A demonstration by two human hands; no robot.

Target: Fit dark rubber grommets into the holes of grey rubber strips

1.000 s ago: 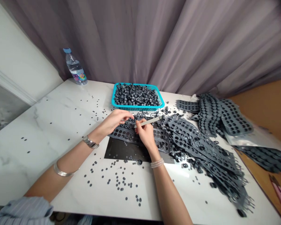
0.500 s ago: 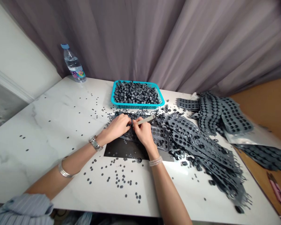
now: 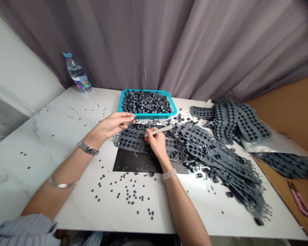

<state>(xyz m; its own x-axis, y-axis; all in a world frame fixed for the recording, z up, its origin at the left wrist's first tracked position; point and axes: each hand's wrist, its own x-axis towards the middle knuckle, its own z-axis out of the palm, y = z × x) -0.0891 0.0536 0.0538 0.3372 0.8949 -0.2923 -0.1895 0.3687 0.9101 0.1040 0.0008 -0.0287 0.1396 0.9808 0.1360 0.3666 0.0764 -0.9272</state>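
Note:
My left hand is raised beside the basket's front rim, thumb and fingertips pinched together on a small dark piece, seemingly a rubber ring, mostly hidden. My right hand grips a pale, slim pen-like tool whose tip points left. Below that hand lies a dark grey rubber sheet with rows of round holes; some ring-like pieces stand in its upper left rows. Under the sheet is a glossy black mat. Just beyond, a turquoise basket is heaped with small black rubber pieces.
More perforated rubber sheets are piled to the right, with others behind. Tiny black discs are scattered over the white marbled table. A water bottle stands at the back left. Pink-handled snips lie at far right.
My left hand has lifted off the sheet and moved left and up toward the basket, holding a small piece. My right hand stays over the sheet with the pale tool.

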